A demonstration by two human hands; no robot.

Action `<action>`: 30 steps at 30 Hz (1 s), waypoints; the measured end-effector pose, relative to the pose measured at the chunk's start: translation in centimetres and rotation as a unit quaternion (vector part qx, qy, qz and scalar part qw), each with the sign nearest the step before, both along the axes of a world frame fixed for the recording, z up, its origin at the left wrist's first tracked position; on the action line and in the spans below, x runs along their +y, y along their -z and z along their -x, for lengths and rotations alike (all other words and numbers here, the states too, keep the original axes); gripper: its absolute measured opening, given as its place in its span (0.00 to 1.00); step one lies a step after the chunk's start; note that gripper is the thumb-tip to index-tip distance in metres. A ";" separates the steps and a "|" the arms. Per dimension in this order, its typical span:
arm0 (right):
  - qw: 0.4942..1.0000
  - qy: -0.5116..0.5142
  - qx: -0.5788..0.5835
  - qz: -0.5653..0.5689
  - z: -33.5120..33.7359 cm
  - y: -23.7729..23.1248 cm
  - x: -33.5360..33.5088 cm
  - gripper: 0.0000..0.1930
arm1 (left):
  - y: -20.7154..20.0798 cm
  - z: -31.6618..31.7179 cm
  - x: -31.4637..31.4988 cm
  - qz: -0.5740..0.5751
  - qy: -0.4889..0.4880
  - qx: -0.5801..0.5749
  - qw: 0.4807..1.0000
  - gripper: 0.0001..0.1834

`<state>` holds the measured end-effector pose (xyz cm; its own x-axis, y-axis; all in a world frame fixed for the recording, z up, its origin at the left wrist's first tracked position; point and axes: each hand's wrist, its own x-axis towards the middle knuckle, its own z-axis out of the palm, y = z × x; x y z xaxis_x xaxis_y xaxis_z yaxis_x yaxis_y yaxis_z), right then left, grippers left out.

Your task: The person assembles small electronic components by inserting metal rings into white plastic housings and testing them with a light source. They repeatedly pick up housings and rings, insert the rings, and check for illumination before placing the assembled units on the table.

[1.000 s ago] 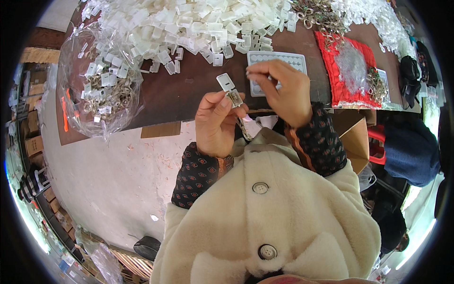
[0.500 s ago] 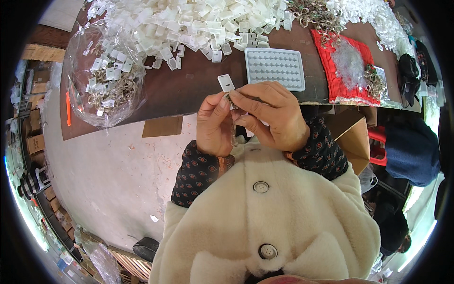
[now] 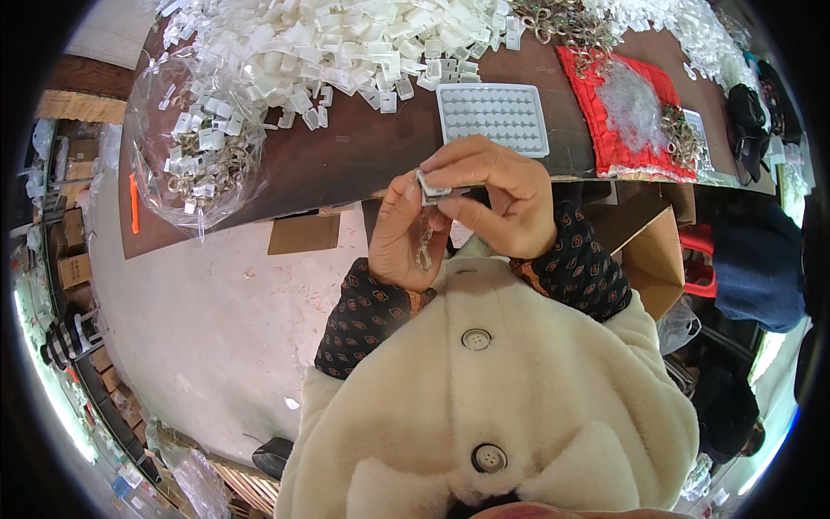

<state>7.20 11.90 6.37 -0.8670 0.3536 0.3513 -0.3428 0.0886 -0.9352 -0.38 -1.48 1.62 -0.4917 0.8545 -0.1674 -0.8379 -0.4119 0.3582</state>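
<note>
A small white plastic jewellery tag [image 3: 431, 189], bent or tilted, is pinched between my two hands above the table's near edge. My left hand [image 3: 400, 235] closes its thumb and fingers on the tag's left side. A thin metal chain [image 3: 424, 249] dangles below the tag, against my left palm; where it joins the tag is hidden. From the right, my right hand [image 3: 512, 201] has its fingertips on the tag's upper edge and its thumb underneath.
A heap of white plastic tags [image 3: 346, 43] covers the far side of the brown table [image 3: 346, 164]. To the left lies a clear bag [image 3: 201, 147] of tags and chains, beside an orange tool [image 3: 134, 203]. A pale moulded tray [image 3: 493, 119] and a red cloth [image 3: 596, 112] lie on the right.
The tag stood upright above my fingertips before; now it is folded or tipped down between them. My right thumb and fingers have shifted onto it, and the chain shows more.
</note>
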 end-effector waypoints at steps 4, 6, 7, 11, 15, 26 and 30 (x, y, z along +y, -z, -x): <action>0.989 -0.002 0.070 -0.132 0.1 0.5 0.5 0.15 | -0.6 -0.3 0.1 -0.024 -0.005 -0.071 0.997 0.14; 0.987 0.007 0.068 -0.148 0.0 0.7 0.4 0.17 | -0.6 -0.4 0.1 -0.021 0.014 -0.056 0.998 0.12; 0.984 0.021 0.069 -0.162 0.1 0.9 0.3 0.16 | -0.4 -0.1 0.3 -0.055 0.042 -0.021 0.997 0.12; 0.987 0.053 0.093 -0.121 0.3 1.6 -0.1 0.13 | 0.2 -0.8 0.0 0.004 0.046 -0.023 0.999 0.24; 0.952 0.090 0.161 -0.245 0.1 2.4 0.5 0.15 | 0.4 -1.3 0.1 -0.124 0.031 -0.159 0.979 0.24; 0.759 0.474 -0.199 -0.399 -9.3 4.6 13.2 0.12 | 0.4 -2.1 3.1 0.008 -0.003 -0.045 0.999 0.10; 0.748 0.469 -0.233 -0.406 -11.0 6.7 16.6 0.09 | 0.5 -2.1 3.4 0.017 0.015 -0.030 0.999 0.09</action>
